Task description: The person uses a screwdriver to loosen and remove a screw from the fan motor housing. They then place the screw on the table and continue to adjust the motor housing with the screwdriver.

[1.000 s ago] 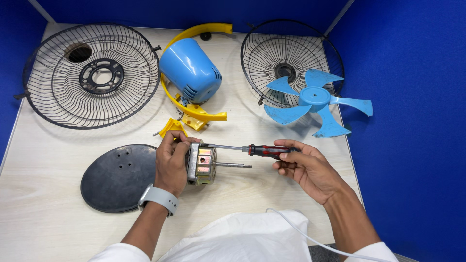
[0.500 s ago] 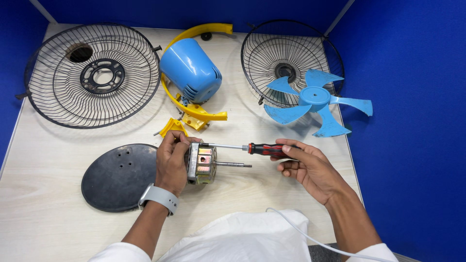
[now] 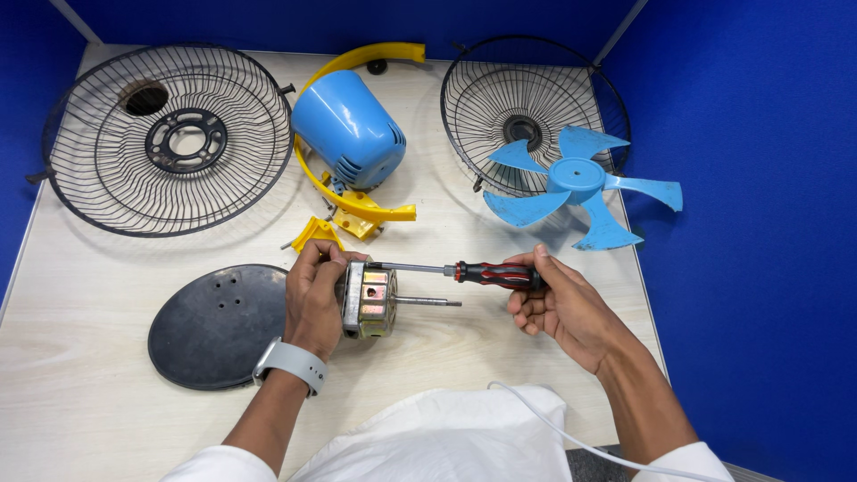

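While blue walls enclose the pale wooden table (image 3: 89,402), the left hand (image 3: 314,299) clamps the fan motor (image 3: 370,299) beside the black round base (image 3: 219,326); the right hand (image 3: 558,303) grips the screwdriver (image 3: 464,270), tip at the motor.

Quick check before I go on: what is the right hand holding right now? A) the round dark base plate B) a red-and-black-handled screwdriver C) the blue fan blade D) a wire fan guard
B: the right hand grips the red-and-black screwdriver, its tip at the fan motor that the left hand steadies.
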